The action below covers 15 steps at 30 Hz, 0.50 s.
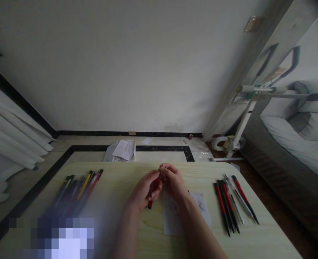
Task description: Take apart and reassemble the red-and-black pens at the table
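Observation:
My left hand (143, 190) is closed around a red pen (150, 204) with a black end, which points down toward me below the fingers. Close against it, my right hand (174, 181) is closed in a pinch at the pen's upper end. The fingers cover most of the pen, and any small part between the right fingertips is too small to make out. Under my right wrist lies a sheet of paper (171, 225) with dark scribbles. Several red-and-black pens (221, 203) and a few slimmer pale ones (238, 196) lie to the right of the paper.
Pens of several colours (84, 185) lie on the left of the light wooden table (112, 176), partly blurred. Beyond its far edge, a box with papers (124, 149) sits on the floor. White exercise equipment (242, 126) and a grey sofa (269, 158) stand right; a curtain (10, 129) hangs left.

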Each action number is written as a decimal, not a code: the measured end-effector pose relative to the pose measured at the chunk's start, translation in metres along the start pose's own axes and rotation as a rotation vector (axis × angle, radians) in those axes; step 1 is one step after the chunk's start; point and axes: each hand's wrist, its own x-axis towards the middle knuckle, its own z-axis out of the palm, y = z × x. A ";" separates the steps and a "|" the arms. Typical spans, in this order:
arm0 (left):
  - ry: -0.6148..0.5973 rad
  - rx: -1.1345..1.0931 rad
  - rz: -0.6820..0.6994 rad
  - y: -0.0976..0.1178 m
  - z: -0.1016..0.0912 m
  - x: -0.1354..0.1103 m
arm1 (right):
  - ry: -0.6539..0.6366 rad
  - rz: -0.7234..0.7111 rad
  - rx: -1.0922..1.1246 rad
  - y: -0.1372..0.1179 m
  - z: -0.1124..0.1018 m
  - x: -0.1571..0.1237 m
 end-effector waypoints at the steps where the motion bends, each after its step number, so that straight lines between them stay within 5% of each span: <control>1: 0.001 -0.002 -0.002 0.000 0.000 0.000 | 0.005 0.001 -0.011 0.000 0.000 0.000; 15: 0.035 -0.026 0.049 0.002 0.003 0.001 | -0.111 0.042 -0.044 -0.003 0.008 -0.007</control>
